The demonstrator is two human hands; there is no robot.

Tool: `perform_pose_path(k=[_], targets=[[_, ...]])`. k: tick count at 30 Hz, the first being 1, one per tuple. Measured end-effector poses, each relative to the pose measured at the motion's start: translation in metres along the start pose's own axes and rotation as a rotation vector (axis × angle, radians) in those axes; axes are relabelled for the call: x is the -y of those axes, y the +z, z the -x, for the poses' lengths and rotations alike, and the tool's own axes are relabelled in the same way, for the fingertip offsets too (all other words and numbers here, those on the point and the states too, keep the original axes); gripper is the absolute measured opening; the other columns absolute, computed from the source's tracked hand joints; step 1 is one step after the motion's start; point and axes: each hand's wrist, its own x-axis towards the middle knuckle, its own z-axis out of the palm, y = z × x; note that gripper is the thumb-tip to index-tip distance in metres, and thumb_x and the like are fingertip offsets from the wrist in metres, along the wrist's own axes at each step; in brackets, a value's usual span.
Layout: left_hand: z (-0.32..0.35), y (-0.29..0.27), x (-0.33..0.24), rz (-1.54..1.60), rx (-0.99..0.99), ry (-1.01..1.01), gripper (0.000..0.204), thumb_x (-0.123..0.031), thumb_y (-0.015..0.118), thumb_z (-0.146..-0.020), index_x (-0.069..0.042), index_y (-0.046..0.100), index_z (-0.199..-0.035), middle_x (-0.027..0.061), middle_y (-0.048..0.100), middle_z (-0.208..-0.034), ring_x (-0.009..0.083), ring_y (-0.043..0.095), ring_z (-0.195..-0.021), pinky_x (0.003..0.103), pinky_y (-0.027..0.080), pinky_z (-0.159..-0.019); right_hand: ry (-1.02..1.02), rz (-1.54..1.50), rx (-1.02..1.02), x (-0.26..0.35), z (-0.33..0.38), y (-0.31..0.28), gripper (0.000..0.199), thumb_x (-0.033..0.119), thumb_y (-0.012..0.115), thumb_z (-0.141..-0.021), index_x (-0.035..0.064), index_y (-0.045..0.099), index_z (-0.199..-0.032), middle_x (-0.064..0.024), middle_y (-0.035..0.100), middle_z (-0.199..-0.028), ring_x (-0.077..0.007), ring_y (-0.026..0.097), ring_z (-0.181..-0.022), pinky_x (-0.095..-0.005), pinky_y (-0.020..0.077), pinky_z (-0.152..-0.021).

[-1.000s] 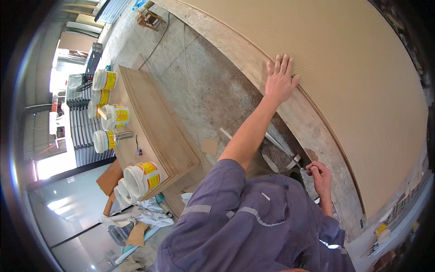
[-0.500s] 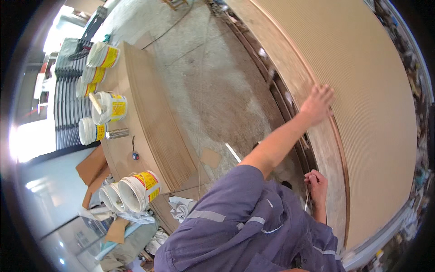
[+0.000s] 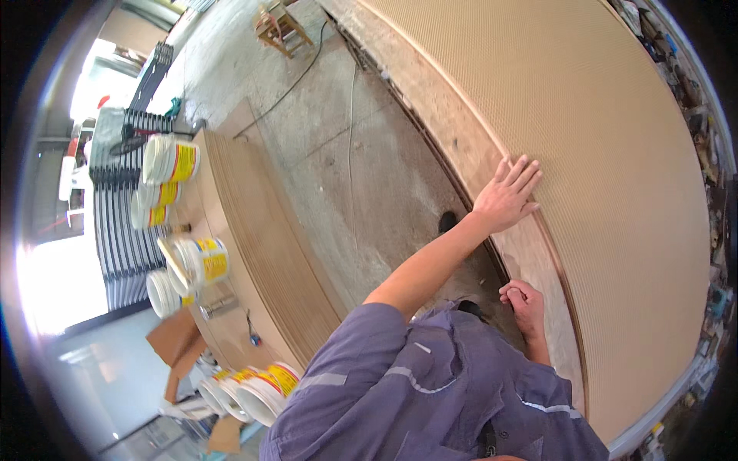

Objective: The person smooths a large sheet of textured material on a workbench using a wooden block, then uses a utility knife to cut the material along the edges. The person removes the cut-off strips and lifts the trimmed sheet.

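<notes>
Fingers (image 3: 527, 176) of left hand (image 3: 500, 206) spread, ribbed tan panel (image 3: 607, 192) beneath, extending right

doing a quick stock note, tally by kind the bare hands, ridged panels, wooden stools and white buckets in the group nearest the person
Bare hands: 2, left hand and right hand
Ridged panel: 1
Wooden stool: 1
White buckets, nearest group: 3 discernible
Total: 7

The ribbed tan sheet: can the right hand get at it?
Probably yes: the right hand is curled close by, and only the pale wooden strip seems to lie between it and the ribbed tan sheet.
</notes>
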Motion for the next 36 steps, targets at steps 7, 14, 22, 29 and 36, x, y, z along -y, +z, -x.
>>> perform_pose_path(k=[7, 14, 22, 29, 36], targets=[[-0.051, -0.039, 0.134, 0.072, 0.026, -0.001, 0.072, -0.054, 0.036, -0.099, -0.01, 0.022, -0.154, 0.0045, 0.018, -0.162, 0.0263, 0.011, -0.15, 0.052, 0.008, -0.121, -0.052, -0.027, 0.122, 0.118, -0.138, 0.06, 0.018, 0.007, 0.053, -0.093, -0.004, 0.066, -0.097, -0.0078, 0.068, -0.087, -0.0123, 0.062, -0.075, -0.0262, 0.0511, -0.07], [-0.096, -0.085, 0.282, 0.018, 0.044, -0.044, 0.071, -0.051, 0.04, -0.098, -0.01, 0.024, -0.154, 0.0058, 0.019, -0.161, 0.0277, 0.012, -0.15, 0.055, 0.007, -0.12, -0.143, 0.009, 0.021, 0.236, -0.242, 0.112, 0.016, 0.005, 0.054, -0.092, -0.0032, 0.067, -0.093, -0.0067, 0.067, -0.085, -0.0132, 0.063, -0.074, -0.0272, 0.0521, -0.07], [-0.171, -0.148, 0.552, -0.005, -0.116, -0.072, 0.068, -0.045, 0.05, -0.096, -0.009, 0.031, -0.151, 0.0086, 0.026, -0.159, 0.0299, 0.017, -0.148, 0.058, 0.01, -0.119, -0.111, -0.019, -0.173, 0.313, -0.367, 0.209, 0.015, 0.004, 0.053, -0.09, -0.0028, 0.066, -0.089, -0.0055, 0.066, -0.08, -0.0127, 0.063, -0.075, -0.0272, 0.0519, -0.071], [-0.25, -0.205, 0.778, -0.108, -0.052, -0.099, 0.065, -0.048, 0.04, -0.1, -0.011, 0.029, -0.152, 0.0064, 0.022, -0.161, 0.0271, 0.014, -0.15, 0.052, 0.006, -0.121, 0.058, -0.074, -0.377, 0.405, -0.456, 0.3, 0.017, 0.008, 0.054, -0.092, -0.0029, 0.066, -0.091, -0.0057, 0.067, -0.083, -0.0131, 0.064, -0.073, -0.0279, 0.0523, -0.069], [-0.324, -0.256, 0.96, -0.19, -0.115, -0.217, 0.059, -0.04, 0.035, -0.103, -0.01, 0.029, -0.153, 0.009, 0.024, -0.16, 0.0266, 0.014, -0.15, 0.047, 0.007, -0.122, 0.111, -0.086, -0.463, 0.461, -0.511, 0.337, 0.018, 0.008, 0.054, -0.093, -0.0033, 0.067, -0.095, -0.0072, 0.068, -0.084, -0.0137, 0.064, -0.072, -0.028, 0.0526, -0.068]])
